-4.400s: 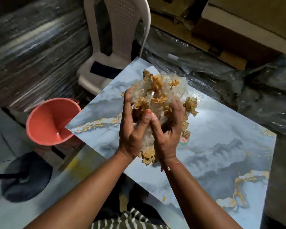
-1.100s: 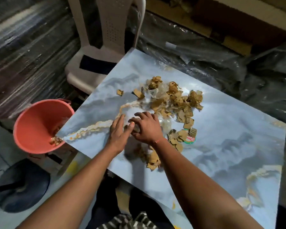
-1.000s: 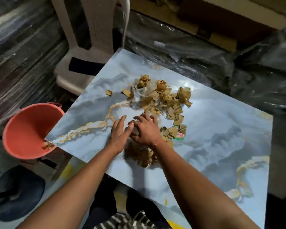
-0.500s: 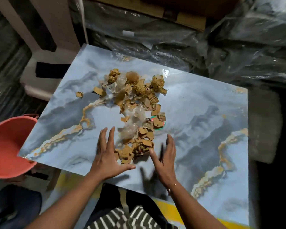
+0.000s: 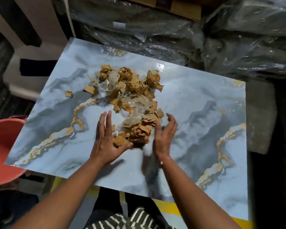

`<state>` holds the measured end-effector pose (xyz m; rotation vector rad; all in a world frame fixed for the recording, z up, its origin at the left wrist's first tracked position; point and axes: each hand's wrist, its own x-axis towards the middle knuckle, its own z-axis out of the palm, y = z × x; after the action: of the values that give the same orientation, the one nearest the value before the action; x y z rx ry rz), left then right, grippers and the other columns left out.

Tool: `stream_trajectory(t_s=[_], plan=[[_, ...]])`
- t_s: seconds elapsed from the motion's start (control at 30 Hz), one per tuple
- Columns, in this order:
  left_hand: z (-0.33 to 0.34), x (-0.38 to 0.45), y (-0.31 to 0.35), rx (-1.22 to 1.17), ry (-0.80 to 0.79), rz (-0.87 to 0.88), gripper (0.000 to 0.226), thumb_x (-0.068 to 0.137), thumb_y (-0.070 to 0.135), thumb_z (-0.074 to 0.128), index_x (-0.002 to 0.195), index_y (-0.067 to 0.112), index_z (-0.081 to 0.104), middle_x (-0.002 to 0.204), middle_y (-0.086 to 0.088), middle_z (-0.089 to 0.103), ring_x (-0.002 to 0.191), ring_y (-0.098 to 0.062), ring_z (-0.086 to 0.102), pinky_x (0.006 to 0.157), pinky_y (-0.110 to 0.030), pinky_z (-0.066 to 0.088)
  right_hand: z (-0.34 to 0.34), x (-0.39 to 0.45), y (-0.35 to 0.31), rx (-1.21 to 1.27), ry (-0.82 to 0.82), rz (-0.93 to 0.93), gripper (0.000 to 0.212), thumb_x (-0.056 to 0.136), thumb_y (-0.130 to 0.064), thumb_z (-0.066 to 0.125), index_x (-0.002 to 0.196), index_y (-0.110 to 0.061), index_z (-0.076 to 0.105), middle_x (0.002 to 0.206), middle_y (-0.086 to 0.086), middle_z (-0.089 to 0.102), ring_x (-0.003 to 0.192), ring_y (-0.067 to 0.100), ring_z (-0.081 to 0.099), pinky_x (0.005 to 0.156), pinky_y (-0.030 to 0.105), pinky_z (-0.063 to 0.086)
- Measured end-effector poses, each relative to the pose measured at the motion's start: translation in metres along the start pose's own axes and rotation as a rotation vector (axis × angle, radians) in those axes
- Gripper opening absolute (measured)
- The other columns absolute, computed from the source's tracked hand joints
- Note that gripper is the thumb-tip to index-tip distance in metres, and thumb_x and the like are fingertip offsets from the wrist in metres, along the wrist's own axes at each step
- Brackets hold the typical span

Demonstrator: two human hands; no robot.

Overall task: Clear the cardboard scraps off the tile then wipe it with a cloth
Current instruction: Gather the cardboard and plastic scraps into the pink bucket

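- Cardboard scraps [image 5: 135,103], torn brown corrugated bits mixed with crumpled clear plastic film [image 5: 137,111], lie in a loose trail across the middle of the glossy blue-grey marble-look tile [image 5: 196,113] with gold veins; none sits near the tile's right half.
- Far left, a round salmon-pink plastic bucket [image 5: 2,146] stands just beside and below the tile's left edge, the likely place for each handful, so every load should travel left and low over the rim.
- One small stray scrap [image 5: 68,93] lies apart on the left of the trail; better to sweep it into the heap first than to chase it afterwards.
- The left hand [image 5: 106,139] rests flat on the tile, its fingers [image 5: 108,119] straight and spread, touching the near clump on its left side and gripping nothing.
- The near clump of crumpled brown cardboard [image 5: 137,133] sits between the two hands; both palms should close in together and slide under it, so the light film does not slip out.
- The right hand [image 5: 164,134] stands on edge just right of the clump, fingers loosely curled and open, empty; it is blurred.
- A scoop should stay modest, because loose bits could drop off the near edge onto the lap.
- No cloth is in view; wiping waits until the far crumpled pieces are cleared.
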<state>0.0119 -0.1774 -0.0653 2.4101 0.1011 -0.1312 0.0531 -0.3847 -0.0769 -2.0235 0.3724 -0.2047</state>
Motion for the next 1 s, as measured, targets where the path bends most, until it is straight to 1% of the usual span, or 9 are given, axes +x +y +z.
stream_trajectory(t_s=[0.07,0.13,0.3,0.43,0.57,0.67,0.77,0.9,1.0], plan=[[0.004,-0.019,-0.001,-0.007,0.138,-0.035,0.126,0.079,0.074,0.063,0.163,0.018,-0.012,0.172,-0.007,-0.009,0.160,-0.023,-0.008,0.128,-0.053,0.017,-0.011,0.037,0.008,0.034,-0.019,-0.014,0.050,0.103,-0.055,0.047,0.140,-0.022,0.050,0.141,-0.003,0.043,0.135,0.020,0.043,0.108,0.050,0.048],[0.019,-0.037,0.006,-0.072,0.232,-0.135,0.116,0.085,0.069,0.059,0.164,0.016,-0.008,0.172,-0.008,-0.004,0.160,-0.024,-0.003,0.127,-0.054,0.020,-0.016,0.076,0.014,0.005,-0.154,-0.077,0.049,0.104,-0.054,0.046,0.142,-0.024,0.052,0.140,-0.005,0.046,0.136,0.017,0.045,0.112,0.047,0.047],[0.050,-0.040,0.038,-0.189,0.287,-0.309,0.103,0.089,0.070,0.053,0.164,0.034,-0.007,0.171,-0.001,-0.003,0.160,-0.027,0.007,0.122,-0.057,0.028,0.003,0.144,0.011,-0.114,-0.546,-0.300,0.051,0.106,-0.056,0.045,0.149,-0.029,0.050,0.152,0.003,0.048,0.144,0.020,0.046,0.122,0.052,0.038],[0.059,-0.006,0.057,-0.256,0.309,-0.253,0.103,0.087,0.068,0.057,0.164,0.033,-0.001,0.171,-0.007,-0.002,0.159,-0.028,0.007,0.125,-0.051,0.025,0.016,0.136,0.007,-0.184,-0.677,-0.457,0.055,0.103,-0.055,0.047,0.150,-0.027,0.054,0.156,0.007,0.043,0.148,0.021,0.037,0.125,0.046,0.031],[0.064,0.020,0.058,-0.293,0.369,-0.201,0.093,0.089,0.065,0.057,0.164,0.037,0.010,0.169,-0.010,0.001,0.158,-0.030,0.011,0.124,-0.050,0.026,0.014,0.102,0.005,-0.134,-0.681,-0.480,0.057,0.102,-0.048,0.053,0.154,-0.025,0.051,0.156,0.011,0.041,0.149,0.023,0.037,0.125,0.045,0.031],[0.072,0.032,0.059,-0.281,0.394,-0.155,0.083,0.091,0.075,0.042,0.162,0.039,0.020,0.168,-0.016,0.006,0.157,-0.032,0.014,0.124,-0.052,0.025,0.014,0.073,0.010,-0.102,-0.670,-0.503,0.056,0.102,-0.044,0.054,0.152,-0.021,0.054,0.148,0.013,0.046,0.144,0.024,0.043,0.120,0.047,0.037],[0.080,0.034,0.061,-0.253,0.393,-0.103,0.078,0.093,0.076,0.032,0.161,0.038,0.025,0.165,-0.017,0.014,0.154,-0.032,0.023,0.122,-0.051,0.029,0.018,0.044,0.018,-0.028,-0.608,-0.407,0.053,0.102,-0.045,0.050,0.147,-0.017,0.059,0.145,0.011,0.050,0.141,0.023,0.047,0.117,0.049,0.041],[0.086,0.032,0.062,-0.441,0.414,-0.009,0.074,0.098,0.067,0.036,0.155,0.021,0.044,0.156,-0.017,0.034,0.149,-0.023,0.037,0.119,-0.042,0.037,0.019,0.021,0.019,0.084,-0.495,-0.300,0.052,0.101,-0.043,0.050,0.140,-0.011,0.064,0.144,0.012,0.058,0.139,0.026,0.051,0.118,0.044,0.041],[0.083,0.032,0.063,-0.541,0.416,0.011,0.075,0.100,0.066,0.036,0.145,0.010,0.056,0.147,-0.016,0.048,0.143,-0.021,0.045,0.116,-0.029,0.037,0.021,0.010,0.014,0.190,-0.444,-0.178,0.047,0.098,-0.043,0.056,0.137,-0.018,0.065,0.146,0.012,0.062,0.142,0.026,0.052,0.120,0.036,0.039]])
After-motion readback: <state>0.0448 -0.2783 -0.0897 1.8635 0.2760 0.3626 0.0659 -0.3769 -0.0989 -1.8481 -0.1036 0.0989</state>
